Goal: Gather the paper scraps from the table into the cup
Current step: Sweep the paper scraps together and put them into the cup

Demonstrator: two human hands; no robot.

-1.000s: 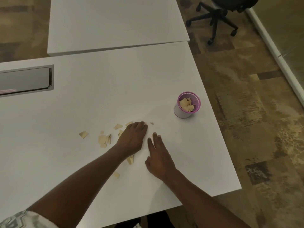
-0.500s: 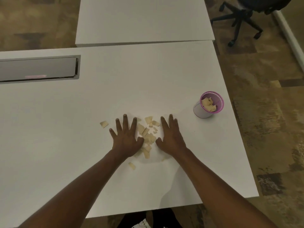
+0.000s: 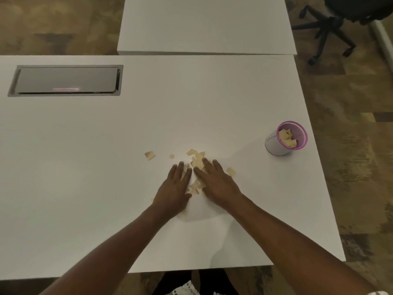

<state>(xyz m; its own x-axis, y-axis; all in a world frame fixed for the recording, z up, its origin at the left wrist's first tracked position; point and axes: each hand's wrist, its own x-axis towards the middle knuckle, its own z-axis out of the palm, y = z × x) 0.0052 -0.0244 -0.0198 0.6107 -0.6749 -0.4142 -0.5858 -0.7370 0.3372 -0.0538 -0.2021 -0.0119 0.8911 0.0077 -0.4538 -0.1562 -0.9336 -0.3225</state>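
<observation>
Several tan paper scraps (image 3: 197, 159) lie bunched on the white table (image 3: 106, 167). My left hand (image 3: 174, 188) and my right hand (image 3: 214, 182) rest flat on either side of the pile, fingers angled inward and nearly touching, with scraps between and partly under them. Neither hand grips anything. Loose scraps sit apart: one to the left (image 3: 150, 155), a tiny one (image 3: 172, 156), one by my right hand (image 3: 231, 171). The cup (image 3: 276, 149), white with a purple rim, stands to the right near the table edge and holds several scraps.
A grey recessed cable hatch (image 3: 66, 80) sits in the table at the far left. A second white table (image 3: 204, 24) butts against the far side. An office chair base (image 3: 327, 26) stands on the floor at the top right. The table's right edge is close to the cup.
Both hands have slid inward toward each other, squeezing the scraps into a tighter pile. The view has shifted so the cup appears further right.
</observation>
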